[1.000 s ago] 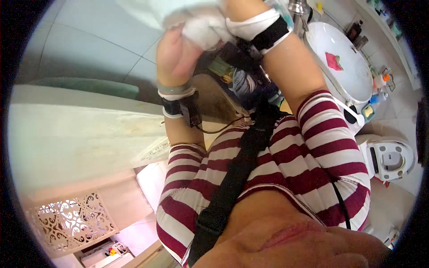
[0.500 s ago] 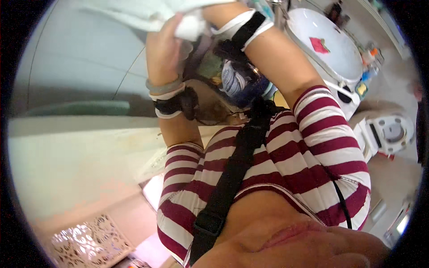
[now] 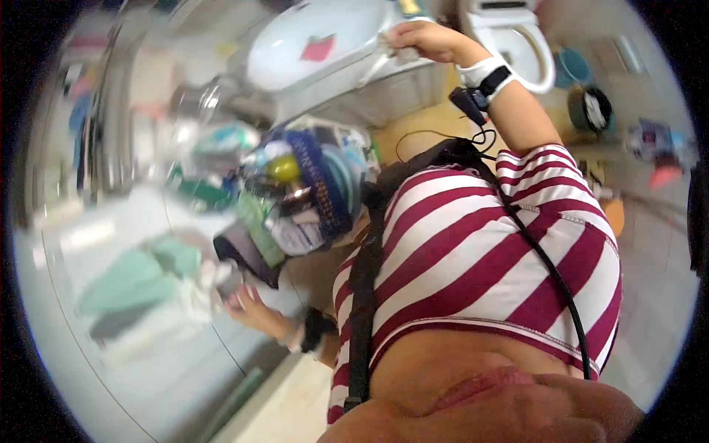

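My right hand [image 3: 430,40] is raised at the edge of the white washbasin [image 3: 277,48]. Its fingers are closed on a thin whitish cloth [image 3: 380,66], blurred, which hangs toward the basin's rim. My left hand [image 3: 257,314] reaches out to the lower left, its fingers smeared by motion. Beside its fingertips is a small greyish thing [image 3: 230,284] that I cannot make out, and past it lie a blurred white cloth [image 3: 181,299] and a pale green cloth [image 3: 122,280]. Whether the left hand grips any of these does not show.
A dark blue basket [image 3: 321,181] packed with bottles and cloths stands between my arms. A red piece [image 3: 317,49] lies in the washbasin. The toilet [image 3: 528,55], a teal bucket [image 3: 572,68] and a dark bin [image 3: 591,109] are at the right.
My hands, earlier close together by a white cloth at the top, are now far apart: the right by the basin, the left lower down. The view has swung toward the toilet.
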Demonstrator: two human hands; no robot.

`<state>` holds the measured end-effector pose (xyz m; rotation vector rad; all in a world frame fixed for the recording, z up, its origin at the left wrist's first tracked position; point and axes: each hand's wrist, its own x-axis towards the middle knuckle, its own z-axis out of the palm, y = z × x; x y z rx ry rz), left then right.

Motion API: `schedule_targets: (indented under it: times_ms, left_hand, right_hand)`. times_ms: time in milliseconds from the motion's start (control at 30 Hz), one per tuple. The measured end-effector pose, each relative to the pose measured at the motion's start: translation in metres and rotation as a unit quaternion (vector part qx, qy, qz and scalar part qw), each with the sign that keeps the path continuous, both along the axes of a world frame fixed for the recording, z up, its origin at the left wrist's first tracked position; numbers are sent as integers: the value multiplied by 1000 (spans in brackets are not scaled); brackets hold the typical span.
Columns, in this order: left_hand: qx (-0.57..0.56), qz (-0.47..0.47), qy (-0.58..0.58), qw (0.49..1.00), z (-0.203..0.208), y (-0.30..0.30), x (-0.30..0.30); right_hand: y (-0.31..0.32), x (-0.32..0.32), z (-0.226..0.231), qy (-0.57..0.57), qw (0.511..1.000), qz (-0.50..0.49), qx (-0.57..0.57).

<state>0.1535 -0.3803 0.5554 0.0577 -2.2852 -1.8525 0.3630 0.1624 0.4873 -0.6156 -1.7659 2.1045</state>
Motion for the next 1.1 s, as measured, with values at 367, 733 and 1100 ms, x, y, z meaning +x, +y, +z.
schedule_targets:
  times_ms: [367,733,1100]
  left_hand:
    - [-95,-320,-30,942,-34,205,27]
    - [-161,-739,-46,652,-85,480,184]
    - [-219,-911,23,347,-121,680,337]
  right_hand:
    - [10,435,-197,10,688,-700,-191]
    - [-177,562,-228,116,469,-846,-225]
    - [-255,558,-147,54,155,-967,-197]
